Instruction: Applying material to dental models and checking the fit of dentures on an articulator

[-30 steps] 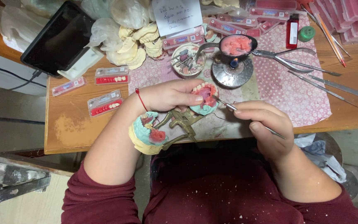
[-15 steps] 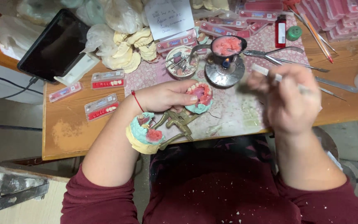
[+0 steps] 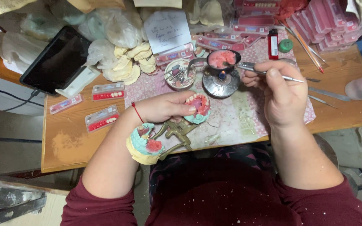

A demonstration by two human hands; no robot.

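The left hand (image 3: 164, 108) pinches the denture model (image 3: 197, 108); the right hand (image 3: 279, 90) pinches a wax knife (image 3: 273, 74) at the burner flame (image 3: 221, 76). Warming only the tip would suit best.

Dental workshop (tooth cards (image 3: 104, 91), burner (image 3: 221, 83)).

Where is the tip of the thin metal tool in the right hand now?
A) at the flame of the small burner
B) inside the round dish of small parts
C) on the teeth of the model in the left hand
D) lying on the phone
A: the right hand holds the thin metal tool with its tip at the flame of the small burner, away from the model in the left hand.
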